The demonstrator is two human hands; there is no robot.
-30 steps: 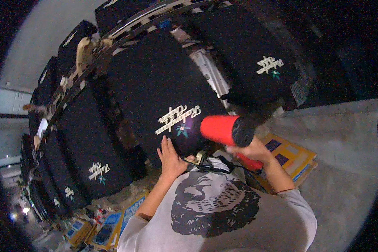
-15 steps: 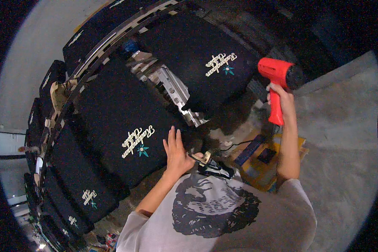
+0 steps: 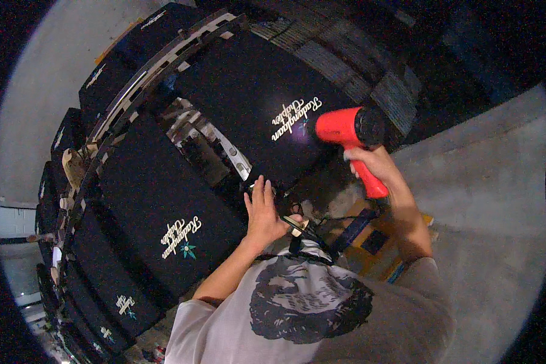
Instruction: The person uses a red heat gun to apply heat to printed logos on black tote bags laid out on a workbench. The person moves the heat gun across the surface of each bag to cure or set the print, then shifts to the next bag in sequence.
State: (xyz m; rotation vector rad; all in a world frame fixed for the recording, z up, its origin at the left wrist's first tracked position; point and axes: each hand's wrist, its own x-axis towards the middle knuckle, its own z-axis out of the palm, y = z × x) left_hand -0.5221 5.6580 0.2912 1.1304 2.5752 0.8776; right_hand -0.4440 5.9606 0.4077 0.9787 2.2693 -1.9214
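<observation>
A red hair dryer [image 3: 341, 126] with a black back end is gripped by its handle in my right hand [image 3: 370, 165]. Its front end faces the white lettering and teal leaf print on a black cloth panel [image 3: 249, 79], and a faint purple glow shows on the print. My left hand [image 3: 264, 212] is open, fingers stretched out, at the near end of the gap between this panel and another black printed panel [image 3: 145, 182]. Whether its fingertips touch the metal bar [image 3: 233, 159] there I cannot tell. Beside its thumb is a cream-coloured piece [image 3: 297, 229] with dark straps or cords.
More black printed panels [image 3: 97, 267] stand in a row at the left along a long rail [image 3: 158, 60]. A yellow-brown board or box [image 3: 376, 255] with dark blue items lies below my right forearm. Grey concrete floor [image 3: 491, 200] extends at the right.
My right hand has brought the hair dryer left and down, closer to the panel's print. My left hand has shifted slightly right, and the panels sit a little lower and further left in view.
</observation>
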